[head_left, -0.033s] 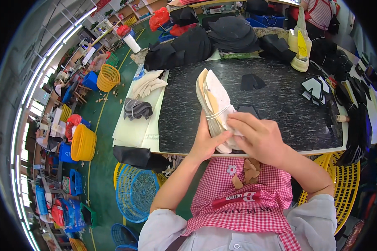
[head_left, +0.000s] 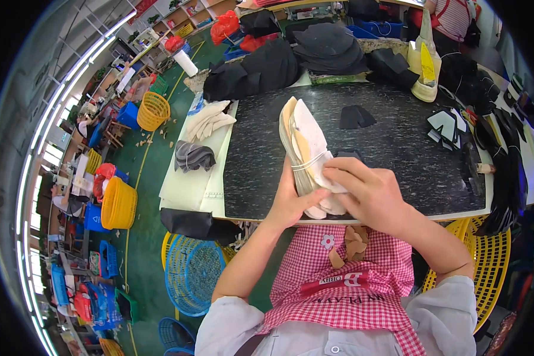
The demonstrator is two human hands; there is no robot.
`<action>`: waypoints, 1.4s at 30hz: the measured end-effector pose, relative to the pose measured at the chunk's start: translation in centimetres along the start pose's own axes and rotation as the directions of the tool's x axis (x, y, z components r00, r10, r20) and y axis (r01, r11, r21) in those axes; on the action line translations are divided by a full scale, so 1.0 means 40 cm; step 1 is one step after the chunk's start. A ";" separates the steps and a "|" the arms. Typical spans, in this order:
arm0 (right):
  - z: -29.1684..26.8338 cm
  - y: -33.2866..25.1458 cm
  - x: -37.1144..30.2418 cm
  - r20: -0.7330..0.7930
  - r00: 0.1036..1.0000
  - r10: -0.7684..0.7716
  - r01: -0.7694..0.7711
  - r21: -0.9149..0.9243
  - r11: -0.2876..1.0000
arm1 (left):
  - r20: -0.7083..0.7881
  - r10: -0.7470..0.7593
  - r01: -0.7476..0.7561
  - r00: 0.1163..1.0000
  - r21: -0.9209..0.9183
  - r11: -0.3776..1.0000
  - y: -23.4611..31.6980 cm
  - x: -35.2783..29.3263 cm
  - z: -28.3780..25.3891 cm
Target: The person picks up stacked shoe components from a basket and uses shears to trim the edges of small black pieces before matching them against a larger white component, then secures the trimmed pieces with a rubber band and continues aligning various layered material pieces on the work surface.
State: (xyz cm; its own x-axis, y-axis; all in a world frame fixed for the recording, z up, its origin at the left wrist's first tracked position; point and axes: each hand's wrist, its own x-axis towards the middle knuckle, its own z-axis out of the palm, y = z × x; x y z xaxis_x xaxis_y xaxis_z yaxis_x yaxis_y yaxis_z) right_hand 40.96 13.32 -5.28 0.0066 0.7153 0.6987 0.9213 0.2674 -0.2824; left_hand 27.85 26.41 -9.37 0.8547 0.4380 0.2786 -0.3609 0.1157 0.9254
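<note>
The left hand (head_left: pixel 292 200) has its grip round the cream bundle (head_left: pixel 308 133), already banded; the right hand (head_left: pixel 375 193) pinches its edge. Dark pieces (head_left: pixel 357 117) lie unbundled on the counter (head_left: pixel 258 142).

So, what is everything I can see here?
Banded bundle: one, cream and white, centre.
Work surface: one, speckled black, centre.
Fanned pile: one, cream, left of surface.
Tied bundle: one, grey, below fanned pile.
Flat stacks: several, black, far edge.
Loose pieces: at least two, black, on surface.
Cut pieces: several, white, right.
Container: one, whitish, far right.
Strips: many, black, right edge.
Baskets: several, blue, floor left.
Other baskets: several, yellow, both sides.
Bags: several, red, far left.
Other people: at least three, varied clothing, background.
Scraps: few, tan, on apron.
Apron: one, pink checked, worn.
Left hand: one, bare, gripping banded bundle.
Right hand: one, bare, touching it.
</note>
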 end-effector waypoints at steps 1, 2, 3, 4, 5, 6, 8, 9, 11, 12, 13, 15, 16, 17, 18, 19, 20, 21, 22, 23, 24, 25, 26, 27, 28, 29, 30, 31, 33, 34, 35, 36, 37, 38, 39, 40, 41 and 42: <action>-0.014 0.015 0.002 0.025 1.000 -0.008 0.009 -0.038 0.999 | 0.000 -0.005 0.005 1.000 0.005 1.000 0.003 0.007 -0.005; -0.019 0.040 0.000 0.022 1.000 -0.005 0.006 -0.032 0.999 | 0.026 -0.035 0.033 0.999 0.076 0.997 0.006 0.012 -0.011; -0.024 0.069 -0.001 0.008 0.993 0.121 -0.121 0.155 0.980 | 0.047 -0.067 0.059 0.997 0.147 0.987 0.008 0.018 -0.015; -0.027 0.090 -0.005 0.022 0.968 0.249 -0.241 0.336 0.910 | 0.045 -0.075 0.068 0.996 0.147 0.987 0.012 0.028 -0.008; -0.030 0.099 -0.002 -0.025 0.960 0.278 -0.252 0.349 0.903 | 0.020 -0.138 0.136 0.990 0.104 0.985 0.019 0.042 0.000; -0.026 0.103 -0.005 -0.020 0.959 0.283 -0.257 0.356 0.898 | -0.003 -0.201 0.201 0.980 0.059 0.978 0.027 0.058 0.012; -0.019 0.101 -0.012 -0.068 0.998 -0.014 0.017 0.031 0.999 | -0.050 -0.123 0.130 0.991 0.182 0.975 0.035 0.090 0.038; 0.001 0.082 -0.029 -0.068 0.995 -0.072 0.069 -0.039 0.997 | -0.081 -0.039 0.070 0.996 0.442 0.894 0.039 0.097 0.047; 0.007 0.054 -0.034 -0.046 0.991 -0.124 0.119 -0.095 0.988 | -0.088 0.082 0.000 0.993 0.682 0.732 0.036 0.116 0.037; 0.016 0.050 -0.038 -0.029 0.988 -0.151 0.147 -0.105 0.984 | -0.032 0.129 -0.058 0.991 0.771 0.635 0.030 0.130 0.014; 0.025 0.041 -0.045 -0.019 0.988 -0.150 0.148 -0.081 0.986 | -0.079 0.094 0.000 0.992 0.769 0.639 0.032 0.138 -0.006; 0.051 0.024 -0.070 -0.028 0.990 -0.136 0.135 -0.039 0.990 | -0.145 0.112 0.068 0.983 0.858 0.509 0.032 0.144 -0.055; -0.012 -0.020 0.000 0.759 0.651 -0.025 -0.159 0.169 0.973 | -0.156 0.173 0.085 0.973 0.930 0.358 0.033 0.147 -0.107; 0.066 -0.088 -0.137 0.395 0.811 -0.431 0.220 0.476 0.852 | -0.111 0.485 0.104 0.867 0.994 0.041 0.006 0.150 -0.267; 0.033 -0.080 -0.152 0.416 0.816 -0.402 0.186 0.470 0.863 | -0.679 0.141 0.499 0.721 0.650 0.573 0.078 0.188 -0.263; 0.011 -0.081 -0.134 0.559 0.787 -0.261 -0.088 0.521 0.849 | -0.660 0.227 0.347 0.716 0.619 0.705 0.111 0.153 -0.320; 0.015 -0.065 -0.112 0.696 0.709 -0.114 -0.357 0.494 0.793 | -0.632 0.311 0.147 0.710 0.565 0.812 0.128 0.164 -0.393; 0.078 -0.021 -0.182 0.163 0.986 -0.032 -0.042 0.428 0.903 | -0.609 0.174 0.158 0.774 0.451 0.879 0.167 0.177 -0.442; 0.062 0.011 -0.181 0.120 0.992 0.046 -0.098 0.477 0.873 | -0.586 0.026 0.204 0.810 0.323 0.924 0.187 0.154 -0.475; 0.049 0.018 -0.162 -0.076 0.993 0.085 -0.039 0.475 0.879 | -0.598 0.075 0.322 0.798 0.528 0.786 0.197 0.151 -0.488; 0.025 0.022 -0.155 -0.104 0.993 0.059 -0.016 0.377 0.926 | -0.334 0.392 0.330 0.857 0.941 0.080 0.187 0.134 -0.499; 0.001 0.035 -0.141 -0.126 0.990 0.055 -0.022 0.249 0.968 | -0.132 0.484 0.200 0.865 0.976 -0.091 0.183 0.124 -0.451; 0.002 0.061 -0.135 -0.205 0.979 0.008 0.018 0.127 0.992 | 0.088 0.542 0.074 0.836 0.960 -0.270 0.169 0.131 -0.373; -0.013 0.067 -0.127 -0.184 0.983 0.011 -0.004 0.038 0.999 | -0.137 0.383 0.080 0.914 0.983 0.162 0.139 0.115 -0.285; -0.024 0.063 -0.124 -0.162 0.987 0.019 -0.027 -0.050 0.998 | -0.268 0.128 0.155 0.955 0.817 0.555 0.099 0.072 -0.199; -0.016 0.052 -0.117 -0.160 0.987 0.005 -0.011 -0.036 0.999 | -0.065 -0.065 0.092 0.996 0.722 0.685 0.078 0.017 -0.152; -0.003 0.043 -0.117 -0.132 0.991 -0.036 0.028 -0.060 0.998 | 0.017 -0.266 0.224 0.964 0.491 0.842 0.016 -0.029 -0.102; 0.009 0.026 -0.109 -0.111 0.990 -0.086 0.079 -0.065 0.995 | 0.061 -0.290 0.257 0.955 0.319 0.912 -0.032 -0.058 -0.033; 0.040 -0.011 -0.099 -0.074 0.996 -0.059 0.061 0.021 0.998 | 0.038 -0.231 0.231 0.972 -0.327 0.917 -0.049 -0.039 0.085; 0.062 -0.026 -0.102 -0.039 0.999 -0.018 0.022 0.096 0.995 | 0.030 -0.229 0.225 0.973 -0.332 0.916 -0.053 -0.034 0.092; 0.080 -0.037 -0.109 -0.058 0.998 0.027 -0.014 0.204 0.979 | 0.032 -0.181 0.176 0.983 -0.441 0.880 -0.056 -0.030 0.094; 0.082 -0.046 -0.106 -0.050 0.998 0.023 -0.013 0.205 0.979 | 0.029 -0.133 0.127 0.991 -0.544 0.830 -0.057 -0.026 0.091; 0.077 -0.054 -0.097 -0.030 0.989 0.145 -0.125 0.347 0.929 | 0.024 -0.077 0.079 0.997 -0.477 0.876 -0.063 -0.024 0.083; 0.072 -0.059 -0.092 0.007 0.965 0.262 -0.234 0.476 0.848 | 0.016 -0.073 0.072 0.997 -0.482 0.873 -0.063 -0.027 0.082; 0.066 -0.059 -0.095 0.075 0.933 0.351 -0.329 0.567 0.755 | 0.017 -0.113 0.110 0.993 -0.408 0.906 -0.061 -0.030 0.083; 0.061 -0.054 -0.094 0.079 0.933 0.350 -0.332 0.563 0.757 | 0.020 -0.155 0.153 0.988 -0.328 0.932 -0.054 -0.029 0.084; 0.052 -0.043 -0.093 0.295 0.809 0.508 -0.541 0.713 0.446 | -0.004 -0.208 0.189 0.978 -0.408 0.893 -0.045 -0.029 0.092; 0.042 -0.034 -0.092 0.530 0.638 0.559 -0.671 0.738 0.066 | -0.003 -0.207 0.188 0.978 -0.412 0.892 -0.043 -0.027 0.090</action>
State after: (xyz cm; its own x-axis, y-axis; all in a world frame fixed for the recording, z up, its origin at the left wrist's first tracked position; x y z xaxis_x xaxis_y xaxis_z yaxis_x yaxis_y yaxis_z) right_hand 39.04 11.41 -8.56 0.3131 0.9478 -0.0609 -0.2311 0.0139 -0.9728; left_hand 28.89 22.54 -10.33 0.9100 0.4069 0.0800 -0.3149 0.5524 0.7718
